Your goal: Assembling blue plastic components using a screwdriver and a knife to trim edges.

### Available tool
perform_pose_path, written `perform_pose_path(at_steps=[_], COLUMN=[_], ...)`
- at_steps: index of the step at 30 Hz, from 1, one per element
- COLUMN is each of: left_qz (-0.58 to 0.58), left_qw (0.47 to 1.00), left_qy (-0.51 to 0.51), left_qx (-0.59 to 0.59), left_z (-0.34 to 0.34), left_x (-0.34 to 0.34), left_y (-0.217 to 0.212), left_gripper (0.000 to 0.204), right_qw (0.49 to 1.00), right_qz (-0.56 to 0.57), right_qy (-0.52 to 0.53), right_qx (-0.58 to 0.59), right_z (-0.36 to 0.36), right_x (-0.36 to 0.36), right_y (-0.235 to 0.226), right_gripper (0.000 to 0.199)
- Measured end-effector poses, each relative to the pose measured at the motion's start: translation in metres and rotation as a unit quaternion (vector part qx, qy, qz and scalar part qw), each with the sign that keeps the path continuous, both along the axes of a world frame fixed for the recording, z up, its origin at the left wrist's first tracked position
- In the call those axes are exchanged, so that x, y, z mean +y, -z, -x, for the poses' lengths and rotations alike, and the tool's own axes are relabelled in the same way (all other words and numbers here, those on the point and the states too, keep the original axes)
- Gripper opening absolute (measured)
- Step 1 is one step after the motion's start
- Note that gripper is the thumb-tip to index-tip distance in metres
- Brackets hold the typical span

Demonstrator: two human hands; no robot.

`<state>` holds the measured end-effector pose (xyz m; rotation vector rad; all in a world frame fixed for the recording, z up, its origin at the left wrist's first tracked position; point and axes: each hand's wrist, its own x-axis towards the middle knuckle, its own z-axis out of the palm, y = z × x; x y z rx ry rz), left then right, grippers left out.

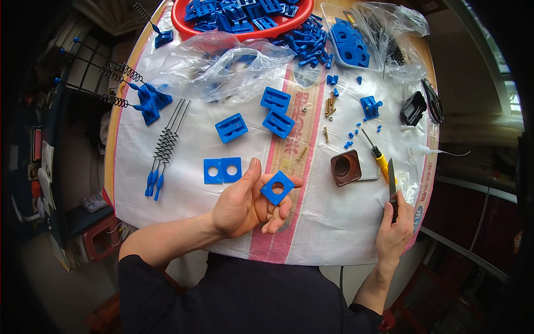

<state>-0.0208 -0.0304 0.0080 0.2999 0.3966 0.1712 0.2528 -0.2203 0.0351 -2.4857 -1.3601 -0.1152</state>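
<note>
A blue square plate with a round hole point(270, 192) rests in my left hand point(239, 205), whose fingers curl around its lower and right edges. My right hand point(396, 232) grips a knife point(391, 177) by its dark handle, the blade pointing away from me. Just left of the knife lies a yellow-handled screwdriver point(380, 160). Two more blue plates with holes point(212, 180) lie side by side beyond my left wrist. Farther off are three blue slotted blocks point(231, 128), two of them touching.
A red basin point(179, 23) and a clear tub point(375, 60) hold blue parts at the back. Crumpled plastic bags point(192, 69) lie near them. Black springs with blue tips point(164, 147) lie at left. Brass screws point(328, 107) and a brown square pot point(338, 177) sit right of centre.
</note>
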Motion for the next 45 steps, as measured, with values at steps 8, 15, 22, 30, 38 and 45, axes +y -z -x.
perform_pose_path(at_steps=[8, 15, 22, 30, 38, 45], left_qz=[0.012, -0.028, -0.043, -0.130, -0.217, -0.240], left_qw=[1.000, 0.999, 0.998, 0.985, 0.968, 0.963], left_qy=[0.004, 0.022, 0.028, 0.116, -0.013, -0.028], left_qx=[-0.001, 0.017, 0.027, 0.017, 0.121, 0.120], left_z=[0.002, 0.003, 0.002, 0.001, 0.001, 0.001], left_x=[0.000, -0.001, -0.001, -0.004, -0.005, -0.007], left_y=[0.000, -0.001, -0.003, -0.010, -0.010, -0.008], left_gripper=[0.087, 0.053, 0.044, 0.046, 0.015, 0.023], right_qw=[0.995, 0.958, 0.903, 0.820, 0.680, 0.661], right_qz=[-0.072, -0.175, -0.070, 0.083, 0.060, 0.069], right_qy=[-0.014, -0.103, -0.169, -0.138, -0.088, -0.068], right_qx=[-0.060, 0.202, 0.388, 0.550, 0.726, 0.744], right_z=[0.008, 0.039, 0.074, 0.086, 0.082, 0.082], right_x=[0.013, 0.026, 0.063, 0.086, 0.080, 0.080], right_y=[-0.009, -0.020, -0.023, -0.019, -0.009, -0.003], right_gripper=[0.036, 0.028, 0.016, 0.014, 0.016, 0.016])
